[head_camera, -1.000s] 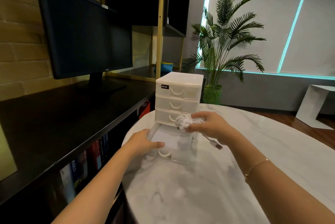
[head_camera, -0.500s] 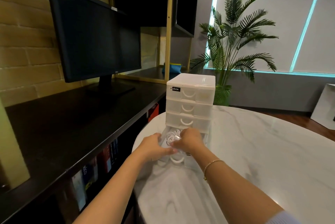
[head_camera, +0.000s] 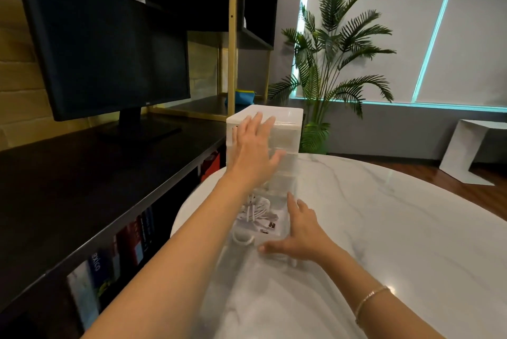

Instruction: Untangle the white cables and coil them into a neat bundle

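A coiled bundle of white cables (head_camera: 253, 211) lies inside the pulled-out bottom drawer (head_camera: 284, 203) of a small translucent drawer unit (head_camera: 285, 119) on the marble table. Metal plug ends show beside the coil. My left hand (head_camera: 253, 149) is raised with fingers spread flat against the front of the unit's upper drawers. At the drawer's front right corner my right hand (head_camera: 300, 234) rests with straight fingers, its thumb along the front wall. Neither hand holds the cables.
The round white marble table (head_camera: 384, 229) spreads to the right. A black desk (head_camera: 82, 174) with a monitor (head_camera: 104, 45) runs along the left, books on the shelf below. A potted palm (head_camera: 334, 59) and a white side table (head_camera: 472, 152) stand behind.
The cable bundle went from my right hand into the open drawer and was let go. My left hand rose to the front of the unit, and my right hand moved to the drawer's front corner.
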The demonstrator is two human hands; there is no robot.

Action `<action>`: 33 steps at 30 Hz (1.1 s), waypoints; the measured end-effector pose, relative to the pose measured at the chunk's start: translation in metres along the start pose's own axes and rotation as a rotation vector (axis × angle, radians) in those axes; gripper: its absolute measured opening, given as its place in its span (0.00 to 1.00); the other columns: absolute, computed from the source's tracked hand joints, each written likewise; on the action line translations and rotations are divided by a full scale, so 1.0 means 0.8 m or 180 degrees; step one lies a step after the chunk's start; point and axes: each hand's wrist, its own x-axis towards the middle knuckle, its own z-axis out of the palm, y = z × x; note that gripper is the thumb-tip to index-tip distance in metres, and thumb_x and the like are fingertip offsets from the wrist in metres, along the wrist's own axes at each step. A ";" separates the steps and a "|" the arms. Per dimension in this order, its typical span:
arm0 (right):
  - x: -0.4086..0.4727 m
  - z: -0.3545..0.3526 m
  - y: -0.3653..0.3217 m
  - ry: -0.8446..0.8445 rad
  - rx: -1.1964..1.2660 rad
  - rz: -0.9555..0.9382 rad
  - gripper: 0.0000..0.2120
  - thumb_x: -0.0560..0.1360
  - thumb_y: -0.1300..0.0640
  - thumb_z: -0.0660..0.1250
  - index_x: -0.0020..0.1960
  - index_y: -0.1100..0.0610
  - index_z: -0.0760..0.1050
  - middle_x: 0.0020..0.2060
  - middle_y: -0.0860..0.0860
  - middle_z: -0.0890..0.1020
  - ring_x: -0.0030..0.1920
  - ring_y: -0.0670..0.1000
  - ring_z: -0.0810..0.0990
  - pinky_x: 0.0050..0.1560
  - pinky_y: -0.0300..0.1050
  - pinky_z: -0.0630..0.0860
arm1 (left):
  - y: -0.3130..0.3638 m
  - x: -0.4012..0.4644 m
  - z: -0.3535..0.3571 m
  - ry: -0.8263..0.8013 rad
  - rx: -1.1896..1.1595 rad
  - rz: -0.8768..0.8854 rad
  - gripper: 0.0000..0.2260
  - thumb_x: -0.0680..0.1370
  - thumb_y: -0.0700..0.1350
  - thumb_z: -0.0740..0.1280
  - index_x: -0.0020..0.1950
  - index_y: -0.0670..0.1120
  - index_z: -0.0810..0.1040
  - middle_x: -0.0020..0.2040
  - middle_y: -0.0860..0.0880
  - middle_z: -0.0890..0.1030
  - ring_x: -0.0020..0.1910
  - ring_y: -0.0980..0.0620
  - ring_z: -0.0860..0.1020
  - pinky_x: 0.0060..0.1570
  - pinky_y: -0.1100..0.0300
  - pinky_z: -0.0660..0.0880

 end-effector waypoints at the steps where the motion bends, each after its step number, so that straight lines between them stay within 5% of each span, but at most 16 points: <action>1: 0.002 0.000 0.006 -0.0020 0.0118 0.0036 0.64 0.60 0.35 0.75 0.77 0.56 0.36 0.75 0.54 0.51 0.74 0.57 0.52 0.73 0.49 0.54 | 0.006 0.012 0.004 -0.0050 0.0134 0.0118 0.30 0.78 0.54 0.62 0.77 0.52 0.53 0.78 0.49 0.50 0.76 0.48 0.46 0.73 0.48 0.43; 6: 0.011 -0.001 0.017 -0.0198 0.0432 0.0130 0.66 0.58 0.36 0.77 0.76 0.60 0.37 0.76 0.54 0.50 0.75 0.55 0.53 0.74 0.47 0.55 | 0.014 0.048 0.023 -0.0484 0.0650 0.0067 0.28 0.79 0.61 0.54 0.77 0.54 0.53 0.78 0.49 0.54 0.77 0.47 0.48 0.71 0.43 0.36; 9: 0.016 -0.003 0.023 -0.0054 0.0517 0.0217 0.64 0.56 0.36 0.78 0.76 0.60 0.43 0.74 0.54 0.59 0.72 0.56 0.60 0.72 0.50 0.60 | 0.016 0.053 0.022 -0.0357 0.0585 0.0093 0.23 0.79 0.60 0.55 0.73 0.54 0.63 0.74 0.49 0.64 0.74 0.47 0.57 0.71 0.41 0.38; 11: 0.019 -0.002 0.029 -0.0040 0.0643 0.0361 0.66 0.57 0.36 0.77 0.76 0.61 0.39 0.75 0.55 0.57 0.74 0.57 0.57 0.74 0.54 0.56 | 0.018 0.057 0.018 -0.0293 0.0410 0.0120 0.20 0.80 0.57 0.58 0.70 0.53 0.67 0.70 0.48 0.68 0.71 0.47 0.62 0.72 0.42 0.41; 15: 0.028 0.006 0.034 -0.0050 0.0886 0.0487 0.68 0.57 0.37 0.78 0.76 0.61 0.35 0.76 0.54 0.56 0.75 0.56 0.55 0.74 0.55 0.46 | 0.016 0.059 0.018 -0.0273 0.0316 0.0113 0.17 0.80 0.54 0.60 0.68 0.52 0.69 0.67 0.48 0.70 0.68 0.47 0.63 0.71 0.44 0.50; 21: 0.046 0.000 0.040 0.0091 0.1227 0.0560 0.68 0.57 0.39 0.79 0.76 0.61 0.34 0.73 0.53 0.62 0.73 0.55 0.61 0.74 0.52 0.53 | 0.020 0.062 0.023 -0.0238 0.0288 0.0098 0.17 0.80 0.53 0.60 0.68 0.53 0.70 0.66 0.49 0.71 0.67 0.47 0.64 0.70 0.44 0.52; 27: 0.059 0.000 0.039 0.0392 0.1330 0.0684 0.57 0.65 0.43 0.75 0.77 0.58 0.39 0.69 0.53 0.69 0.71 0.56 0.63 0.71 0.50 0.48 | 0.020 0.062 0.023 -0.0245 0.0258 0.0047 0.16 0.80 0.52 0.60 0.67 0.53 0.70 0.65 0.49 0.71 0.66 0.48 0.64 0.71 0.44 0.52; 30: 0.073 0.010 0.042 0.0631 0.1116 0.0809 0.39 0.65 0.41 0.74 0.70 0.53 0.62 0.60 0.50 0.78 0.65 0.56 0.71 0.71 0.60 0.53 | 0.018 0.062 0.024 -0.0220 0.0278 0.0048 0.16 0.80 0.53 0.61 0.67 0.53 0.70 0.65 0.49 0.71 0.66 0.48 0.64 0.71 0.45 0.53; 33: 0.081 0.016 0.046 0.0702 0.0961 0.0769 0.25 0.66 0.40 0.72 0.59 0.48 0.71 0.54 0.49 0.81 0.59 0.55 0.75 0.68 0.60 0.59 | 0.016 0.064 0.026 -0.0190 0.0313 0.0058 0.17 0.79 0.53 0.61 0.67 0.53 0.70 0.66 0.49 0.71 0.66 0.48 0.64 0.71 0.45 0.53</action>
